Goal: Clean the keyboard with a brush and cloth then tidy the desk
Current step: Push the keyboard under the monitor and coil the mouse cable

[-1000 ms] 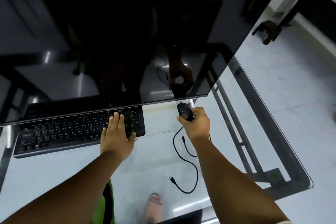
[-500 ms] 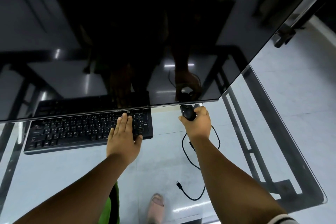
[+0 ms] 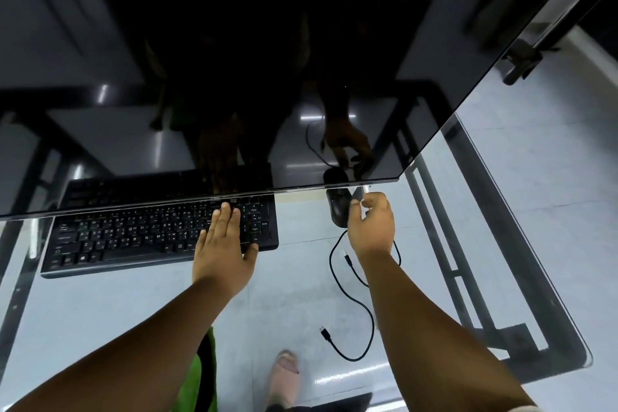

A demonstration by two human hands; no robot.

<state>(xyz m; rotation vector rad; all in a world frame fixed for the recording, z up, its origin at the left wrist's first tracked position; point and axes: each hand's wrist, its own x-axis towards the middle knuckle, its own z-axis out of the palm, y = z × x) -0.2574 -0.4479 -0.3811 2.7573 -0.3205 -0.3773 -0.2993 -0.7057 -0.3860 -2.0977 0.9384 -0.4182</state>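
Two hands tidied: left hand lay flat on keyboard, right hand loosely open beside mouse; loose cable needed gathering next.

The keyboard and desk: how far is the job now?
No brush or cloth shows. The keyboard lies under the monitor; the left hand rests flat on it. The right hand hovers by the mouse. Its cable lies loose, untidied.
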